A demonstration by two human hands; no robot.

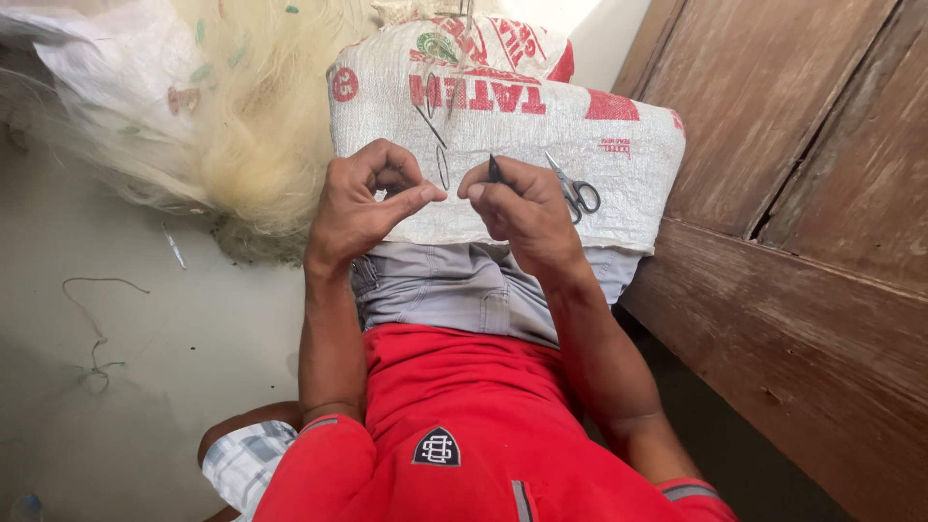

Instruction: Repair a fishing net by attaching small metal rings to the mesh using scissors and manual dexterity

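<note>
Left hand (362,198): fingers curled, thumb and forefinger pinched on fine thread.
Right hand (522,203): closed on a small dark needle (494,168).
Sack (580,135): across the lap, under both hands.
Scissors (575,190): on sack, beside right hand.
Netting (242,116): heaped on the floor (145,367).

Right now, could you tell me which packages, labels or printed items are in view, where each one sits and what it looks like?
Woven sack: across the person's lap, under both hands; stuffed, pillow-shaped, white with red and green print.
Second woven sack: top left on the floor, crumpled, white with faint print, beside pale netting.
Shirt emblem: on the red shirt, small dark shield-shaped patch with white figure.
No signs or screens.
</note>
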